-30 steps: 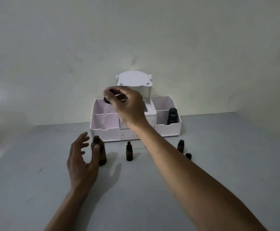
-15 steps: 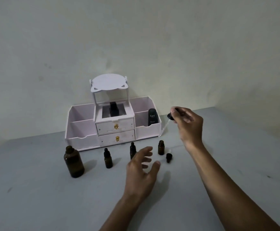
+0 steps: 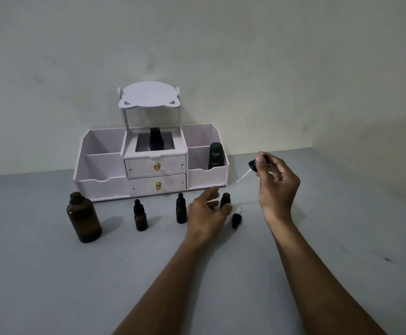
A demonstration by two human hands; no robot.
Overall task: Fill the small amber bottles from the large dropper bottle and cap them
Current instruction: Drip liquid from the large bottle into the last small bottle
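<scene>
The large amber bottle (image 3: 84,217) stands uncapped on the left of the grey table. Two capped small amber bottles (image 3: 140,215) (image 3: 181,209) stand to its right. A third small bottle (image 3: 225,200) is uncapped, and my left hand (image 3: 208,209) curls around it with fingers apart, thumb touching its side. Its black dropper cap (image 3: 236,220) lies on the table just right of it. My right hand (image 3: 275,183) pinches the large bottle's dropper (image 3: 245,174) by its black bulb, with the glass tube slanting down-left toward the open small bottle.
A white organiser (image 3: 153,165) with two drawers and side bins stands against the wall behind the bottles. A black tube (image 3: 215,155) sits in its right bin, and a dark item in its middle compartment. Bare grey table (image 3: 342,238) spreads to the right and front.
My right hand carried the dropper from above the large bottle rightward to the open small bottle. My left hand let go of the large bottle and moved right to the small one.
</scene>
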